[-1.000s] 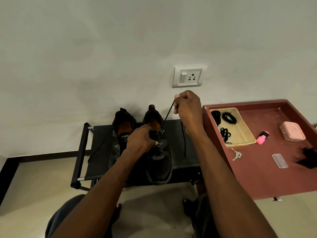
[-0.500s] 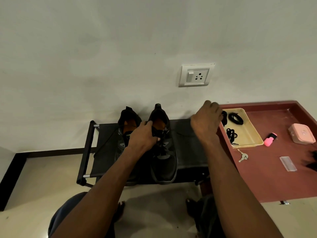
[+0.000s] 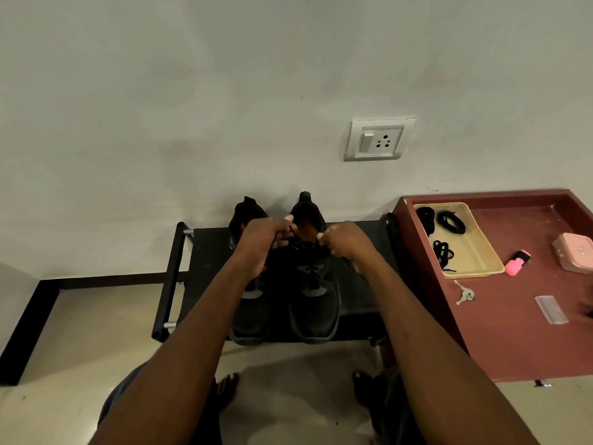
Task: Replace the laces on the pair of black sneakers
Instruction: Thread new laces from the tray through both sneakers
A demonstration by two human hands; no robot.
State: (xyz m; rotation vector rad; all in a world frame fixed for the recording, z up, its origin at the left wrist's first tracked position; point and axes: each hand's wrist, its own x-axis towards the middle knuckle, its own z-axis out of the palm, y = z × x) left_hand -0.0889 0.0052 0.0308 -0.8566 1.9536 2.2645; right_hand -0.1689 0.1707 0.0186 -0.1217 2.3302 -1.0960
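Two black sneakers stand side by side on a low black rack (image 3: 208,252), toes toward me. The right sneaker (image 3: 316,303) has black laces across its front; the left sneaker (image 3: 252,316) is partly behind my left forearm. My left hand (image 3: 264,239) pinches a black lace end at the right sneaker's collar. My right hand (image 3: 345,244) is curled at the other side of the collar and seems to pinch the other lace end. Spare black laces (image 3: 444,250) lie in a beige tray (image 3: 481,268).
A dark red table (image 3: 513,332) stands to the right with the tray, keys (image 3: 464,293), a pink highlighter (image 3: 516,263), a pink case (image 3: 574,253) and a clear packet (image 3: 551,309). A wall socket (image 3: 378,139) is above the rack. My bare feet rest on the floor.
My right hand came down from holding a lace high, swung toward the tray, then returned to the right sneaker's collar. My left hand stayed at the collar.
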